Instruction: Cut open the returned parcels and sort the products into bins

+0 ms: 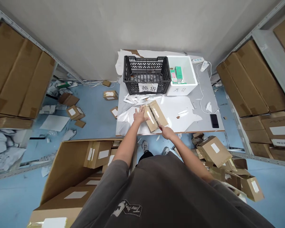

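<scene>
A brown cardboard box [161, 114] lies at a slant on the white paper near the table's front edge. A dark seam runs down its middle, with white labels on either side. My left hand [139, 115] rests on the box's left edge, fingers spread and open. At the near end of the seam, my right hand [166, 132] is closed around a small red cutter [160, 128], most of which the fingers hide. The cutter's tip meets the seam.
Behind the box stand a black plastic crate [147, 87] and a white foam bin [181, 90] holding green boxes. A phone [214, 121] lies at the table's right. Cardboard boxes [215, 151] pile up on the floor at right; a large open carton [68, 171] stands at left.
</scene>
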Available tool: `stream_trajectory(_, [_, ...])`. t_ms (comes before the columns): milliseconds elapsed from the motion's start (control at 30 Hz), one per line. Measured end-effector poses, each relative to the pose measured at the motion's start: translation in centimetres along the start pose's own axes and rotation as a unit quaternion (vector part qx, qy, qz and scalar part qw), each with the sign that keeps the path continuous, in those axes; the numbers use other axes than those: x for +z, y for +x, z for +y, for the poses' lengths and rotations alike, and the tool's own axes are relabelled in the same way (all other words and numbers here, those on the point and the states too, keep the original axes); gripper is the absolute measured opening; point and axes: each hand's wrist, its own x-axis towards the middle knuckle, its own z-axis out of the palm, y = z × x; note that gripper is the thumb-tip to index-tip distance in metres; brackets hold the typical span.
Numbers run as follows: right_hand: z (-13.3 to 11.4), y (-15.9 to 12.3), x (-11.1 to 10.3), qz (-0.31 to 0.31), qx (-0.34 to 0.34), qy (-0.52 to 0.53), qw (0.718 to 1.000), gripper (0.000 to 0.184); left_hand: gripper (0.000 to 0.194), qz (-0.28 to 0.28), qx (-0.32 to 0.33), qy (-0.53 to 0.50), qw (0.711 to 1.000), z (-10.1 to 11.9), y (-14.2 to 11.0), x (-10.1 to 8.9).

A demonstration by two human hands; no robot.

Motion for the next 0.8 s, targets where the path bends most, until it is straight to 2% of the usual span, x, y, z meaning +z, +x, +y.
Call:
stream_trajectory(267, [0.1, -1.6, 0.6, 0.006, 0.000, 0.016, 1.000, 0.069, 0.117, -0.005, -0.013, 0.015, 1.000, 0.3, -0.1, -0.5])
stream_trajectory(333, [0.7, -2.3, 0.8, 0.008, -0.003, 0.019, 1.000, 0.071, 0.115, 0.004, -0.017, 0.027, 0.999, 0.7, -0.4, -0.8])
stream_trajectory(400, [1.9, -3.2, 1.1, 0.018, -0.008, 0.029, 0.999, 0.070, 0.109, 0.042, -0.007, 0.050, 0.998, 1.1, -0.9, -1.0])
stream_trajectory(433, [2.8, -3.6, 1.2, 0.031, -0.011, 0.038, 0.999, 0.067, 0.100, 0.070, 0.018, 0.068, 0.995, 1.4, -1.2, -1.0])
stream_trajectory(500, [4.6, -4.4, 1.4, 0.075, -0.021, 0.065, 0.995, 0.063, 0.076, 0.101, 0.123, 0.112, 0.981, 1.9, -1.8, -0.9])
stream_trajectory(567, [6.2, -4.7, 1.5, 0.130, -0.025, 0.113, 0.985, 0.061, 0.067, 0.063, 0.257, 0.164, 0.950, 2.4, -2.3, -0.5])
stream_trajectory(633, [7.3, -4.6, 1.5, 0.172, -0.023, 0.178, 0.969, 0.060, 0.077, 0.012, 0.338, 0.205, 0.919, 2.8, -2.5, -0.1])
stream_trajectory(700, [7.9, -4.0, 1.6, 0.194, -0.018, 0.250, 0.949, 0.059, 0.082, 0.011, 0.357, 0.231, 0.905, 3.3, -2.4, 0.1])
stream_trajectory(800, [7.9, -2.6, 2.2, 0.194, -0.017, 0.330, 0.924, 0.057, 0.066, 0.032, 0.357, 0.244, 0.901, 4.3, -2.2, 0.2])
